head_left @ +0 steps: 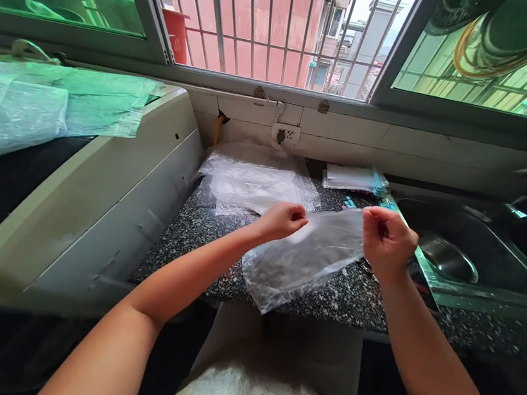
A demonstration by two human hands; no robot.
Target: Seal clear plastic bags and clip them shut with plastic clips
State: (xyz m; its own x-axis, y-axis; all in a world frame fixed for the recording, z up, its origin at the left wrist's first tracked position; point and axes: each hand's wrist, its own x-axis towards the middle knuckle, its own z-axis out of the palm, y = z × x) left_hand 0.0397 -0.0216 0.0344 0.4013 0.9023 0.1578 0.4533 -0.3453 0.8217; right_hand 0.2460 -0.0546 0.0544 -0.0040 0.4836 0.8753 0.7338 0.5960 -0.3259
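Note:
A clear plastic bag (307, 255) is stretched between my two hands, above the speckled countertop. My left hand (284, 221) pinches its upper edge on the left, fingers closed. On the right, my right hand (387, 240) is closed on the bag's other end. The bag's lower corner hangs down at the counter's front edge. Beyond my left hand lies a pile of flat clear plastic bags (260, 181). Farther back on the right is a stack of bags with blue edges (353, 178). Small blue pieces (349, 202) lie just in front of that stack.
A sink (481, 239) with a metal bowl (447, 257) is on the right. To the left stands a pale appliance (151, 163) with more plastic bags (53, 98) on top. A wall socket (285, 134) with a plug sits under the barred window.

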